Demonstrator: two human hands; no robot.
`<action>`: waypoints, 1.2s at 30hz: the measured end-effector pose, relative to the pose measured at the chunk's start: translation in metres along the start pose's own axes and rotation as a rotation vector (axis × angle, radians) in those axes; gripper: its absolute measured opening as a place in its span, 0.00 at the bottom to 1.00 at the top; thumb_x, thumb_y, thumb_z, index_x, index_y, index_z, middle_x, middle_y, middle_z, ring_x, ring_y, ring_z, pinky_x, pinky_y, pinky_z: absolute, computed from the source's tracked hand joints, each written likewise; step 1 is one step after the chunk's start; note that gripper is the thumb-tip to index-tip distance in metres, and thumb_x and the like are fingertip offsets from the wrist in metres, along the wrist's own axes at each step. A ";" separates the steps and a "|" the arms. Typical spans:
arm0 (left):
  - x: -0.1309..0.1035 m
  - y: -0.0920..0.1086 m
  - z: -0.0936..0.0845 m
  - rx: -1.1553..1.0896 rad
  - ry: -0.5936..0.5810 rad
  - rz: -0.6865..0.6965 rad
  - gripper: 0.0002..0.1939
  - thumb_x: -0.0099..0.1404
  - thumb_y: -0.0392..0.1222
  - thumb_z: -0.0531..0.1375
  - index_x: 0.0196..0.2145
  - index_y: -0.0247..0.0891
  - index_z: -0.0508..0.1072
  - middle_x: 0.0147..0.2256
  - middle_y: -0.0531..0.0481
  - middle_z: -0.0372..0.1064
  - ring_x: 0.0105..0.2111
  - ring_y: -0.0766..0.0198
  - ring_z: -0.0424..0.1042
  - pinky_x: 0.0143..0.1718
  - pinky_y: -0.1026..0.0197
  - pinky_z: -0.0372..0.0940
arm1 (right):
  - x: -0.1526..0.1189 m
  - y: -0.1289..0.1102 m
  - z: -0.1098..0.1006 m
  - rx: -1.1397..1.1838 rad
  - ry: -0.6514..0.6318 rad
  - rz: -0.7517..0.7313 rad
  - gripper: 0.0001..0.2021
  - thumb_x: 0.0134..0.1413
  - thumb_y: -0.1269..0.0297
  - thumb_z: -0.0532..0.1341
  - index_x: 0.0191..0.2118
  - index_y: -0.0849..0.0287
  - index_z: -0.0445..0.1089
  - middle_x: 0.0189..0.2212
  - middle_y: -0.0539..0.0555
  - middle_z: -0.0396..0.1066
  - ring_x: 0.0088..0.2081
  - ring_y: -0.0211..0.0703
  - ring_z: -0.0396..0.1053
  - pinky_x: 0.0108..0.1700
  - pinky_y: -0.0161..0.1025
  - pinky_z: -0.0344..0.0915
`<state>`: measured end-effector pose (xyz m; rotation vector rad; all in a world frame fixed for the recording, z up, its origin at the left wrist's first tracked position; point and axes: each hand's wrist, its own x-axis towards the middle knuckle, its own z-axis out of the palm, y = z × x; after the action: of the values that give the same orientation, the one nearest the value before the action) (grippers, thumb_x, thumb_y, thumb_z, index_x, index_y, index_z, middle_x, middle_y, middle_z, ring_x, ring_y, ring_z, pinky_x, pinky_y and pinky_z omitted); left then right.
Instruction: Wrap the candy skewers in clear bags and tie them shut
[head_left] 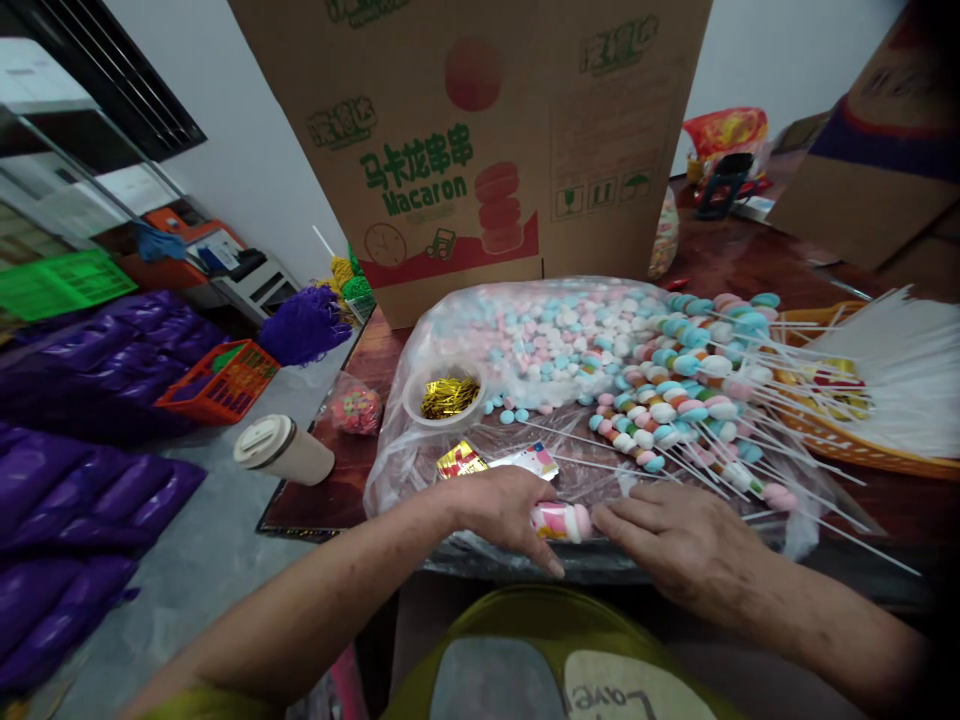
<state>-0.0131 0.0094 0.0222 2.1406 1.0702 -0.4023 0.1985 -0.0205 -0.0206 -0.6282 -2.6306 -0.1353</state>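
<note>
The left grip (504, 508) pinches the candy (559, 521) from 9 o'clock; best kept gentle. Whether the right grip (675, 527), at 3 o'clock, pinches anything, I cannot tell.

We wear olive-green top (559, 603). Across front we see two large round-cornered shapes side by side: grey shape (495, 680), cream shape (637, 680). Dark lettering (609, 700) on cream shape, partly out of view. Olive sleeve (206, 702) near left elbow (240, 660). Forearms (337, 590) bare; left hand (510, 510), right hand (679, 540) bare.
</note>
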 end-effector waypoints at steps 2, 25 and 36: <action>0.007 0.006 0.008 0.110 0.104 -0.080 0.23 0.46 0.58 0.62 0.33 0.38 0.71 0.29 0.48 0.69 0.30 0.56 0.68 0.27 0.62 0.59 | 0.005 -0.002 0.005 0.042 -0.079 0.122 0.13 0.50 0.79 0.49 0.33 0.58 0.66 0.22 0.49 0.67 0.23 0.38 0.60 0.25 0.37 0.48; 0.000 -0.035 -0.002 -0.203 -0.058 0.075 0.20 0.49 0.53 0.64 0.35 0.36 0.70 0.24 0.56 0.64 0.26 0.65 0.66 0.25 0.68 0.57 | 0.001 0.028 -0.002 0.126 -0.082 0.106 0.11 0.54 0.76 0.48 0.25 0.59 0.62 0.21 0.52 0.65 0.27 0.42 0.56 0.33 0.40 0.46; -0.008 -0.001 0.013 0.333 0.373 -0.088 0.17 0.59 0.54 0.54 0.38 0.38 0.69 0.30 0.46 0.72 0.31 0.54 0.71 0.30 0.60 0.60 | -0.007 0.029 -0.013 0.165 -0.214 0.140 0.10 0.53 0.75 0.48 0.25 0.58 0.60 0.22 0.51 0.63 0.26 0.41 0.56 0.34 0.41 0.46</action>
<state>-0.0182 -0.0040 0.0167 2.5368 1.3881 -0.2376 0.2221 0.0004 -0.0118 -0.8045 -2.7515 0.1993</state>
